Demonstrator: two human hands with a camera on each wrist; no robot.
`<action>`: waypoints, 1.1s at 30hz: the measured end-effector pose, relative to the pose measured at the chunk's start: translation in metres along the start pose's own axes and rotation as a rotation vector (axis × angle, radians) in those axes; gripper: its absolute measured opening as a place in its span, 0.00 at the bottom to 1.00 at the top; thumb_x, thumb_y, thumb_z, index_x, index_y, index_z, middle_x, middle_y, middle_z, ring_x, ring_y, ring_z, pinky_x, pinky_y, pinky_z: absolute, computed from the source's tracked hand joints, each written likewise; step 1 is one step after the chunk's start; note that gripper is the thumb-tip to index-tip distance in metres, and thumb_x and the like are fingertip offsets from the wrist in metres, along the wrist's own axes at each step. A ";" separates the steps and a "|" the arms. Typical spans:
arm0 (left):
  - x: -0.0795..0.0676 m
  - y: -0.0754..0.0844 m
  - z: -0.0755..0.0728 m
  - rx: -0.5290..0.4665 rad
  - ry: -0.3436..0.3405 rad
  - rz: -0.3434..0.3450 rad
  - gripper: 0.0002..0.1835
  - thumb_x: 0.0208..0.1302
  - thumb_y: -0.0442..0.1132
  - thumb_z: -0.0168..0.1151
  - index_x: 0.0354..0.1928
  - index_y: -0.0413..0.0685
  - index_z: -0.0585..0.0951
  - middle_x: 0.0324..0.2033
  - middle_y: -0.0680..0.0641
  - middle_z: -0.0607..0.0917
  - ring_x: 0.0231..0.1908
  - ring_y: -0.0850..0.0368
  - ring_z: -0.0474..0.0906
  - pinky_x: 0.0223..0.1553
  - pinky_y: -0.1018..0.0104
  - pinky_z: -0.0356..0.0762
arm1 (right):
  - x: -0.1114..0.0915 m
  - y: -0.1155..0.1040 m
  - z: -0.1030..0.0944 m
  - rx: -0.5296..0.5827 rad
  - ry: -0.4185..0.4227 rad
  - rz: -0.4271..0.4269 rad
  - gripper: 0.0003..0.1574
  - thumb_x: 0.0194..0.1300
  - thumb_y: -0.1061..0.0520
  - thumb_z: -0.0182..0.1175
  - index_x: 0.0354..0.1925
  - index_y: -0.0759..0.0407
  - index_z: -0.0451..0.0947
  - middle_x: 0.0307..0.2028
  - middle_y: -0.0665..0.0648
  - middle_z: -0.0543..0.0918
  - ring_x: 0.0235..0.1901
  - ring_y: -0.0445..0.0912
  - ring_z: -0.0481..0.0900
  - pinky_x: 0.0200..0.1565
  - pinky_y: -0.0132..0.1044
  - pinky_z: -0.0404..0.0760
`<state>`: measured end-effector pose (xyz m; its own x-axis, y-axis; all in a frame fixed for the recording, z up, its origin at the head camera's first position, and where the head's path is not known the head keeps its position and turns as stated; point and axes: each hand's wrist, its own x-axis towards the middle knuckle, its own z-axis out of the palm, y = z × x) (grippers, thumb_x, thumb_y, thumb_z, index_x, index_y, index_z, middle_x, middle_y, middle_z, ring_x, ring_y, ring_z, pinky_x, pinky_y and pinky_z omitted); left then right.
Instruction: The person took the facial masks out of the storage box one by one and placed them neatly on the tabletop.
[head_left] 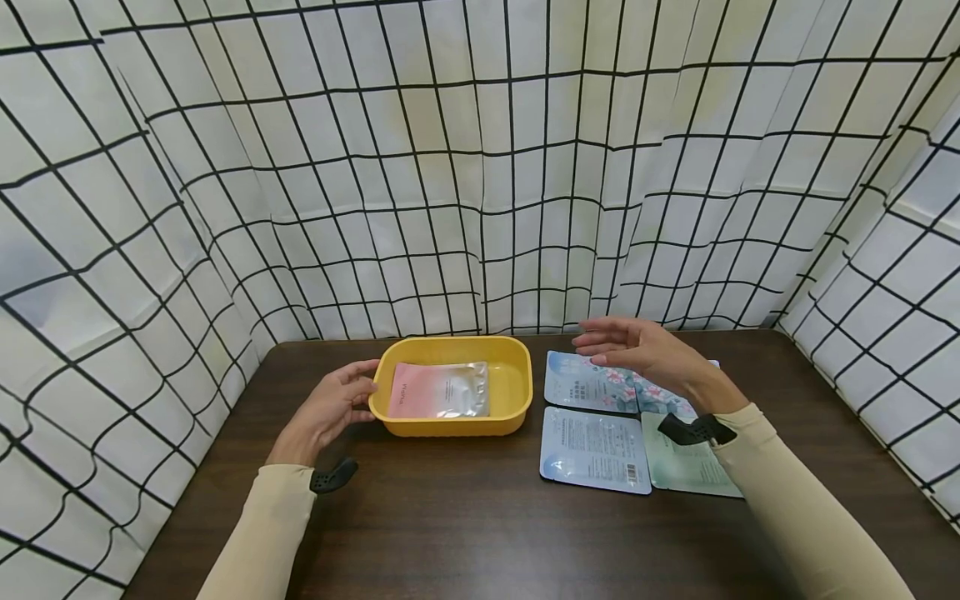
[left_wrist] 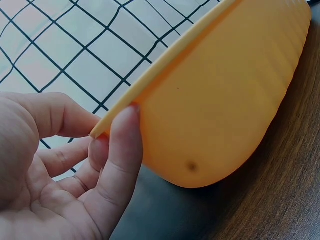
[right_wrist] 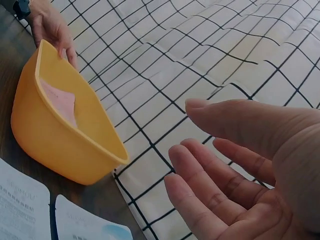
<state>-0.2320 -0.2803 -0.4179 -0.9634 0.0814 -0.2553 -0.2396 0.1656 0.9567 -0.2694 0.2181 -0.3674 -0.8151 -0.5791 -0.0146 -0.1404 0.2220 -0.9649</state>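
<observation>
At its left end, the yellow plastic basin (head_left: 453,427) is held by my left hand (head_left: 330,408), fingers at the rim. The left wrist view shows the fingertips (left_wrist: 125,125) pinching the rim and the outer wall of the basin. Inside the basin lies a pink and silver sheet mask packet (head_left: 438,390). My right hand (head_left: 637,350) hovers with loosely extended fingers over a blue floral packet (head_left: 577,387), holding nothing. In the right wrist view its fingers and thumb are apart.
Several flat packets lie in two rows on the dark wooden table (head_left: 465,517): a light blue packet (head_left: 596,450) in front, a green packet (head_left: 682,458) beside it, and a floral packet (head_left: 660,400) partly behind the right hand. A white grid-patterned curtain (head_left: 480,183) surrounds the table's back and sides.
</observation>
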 end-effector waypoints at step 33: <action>-0.001 -0.002 -0.001 0.012 0.012 0.003 0.33 0.75 0.38 0.53 0.78 0.48 0.59 0.66 0.34 0.70 0.45 0.50 0.78 0.41 0.65 0.85 | 0.087 -0.016 0.068 0.048 -0.142 -0.006 0.44 0.66 0.53 0.69 0.75 0.51 0.62 0.68 0.59 0.74 0.67 0.55 0.73 0.65 0.47 0.75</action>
<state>-0.2309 -0.2814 -0.4198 -0.9656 0.0703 -0.2503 -0.2348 0.1767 0.9558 -0.3002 0.1110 -0.3712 -0.7260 -0.6864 -0.0424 -0.1152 0.1822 -0.9765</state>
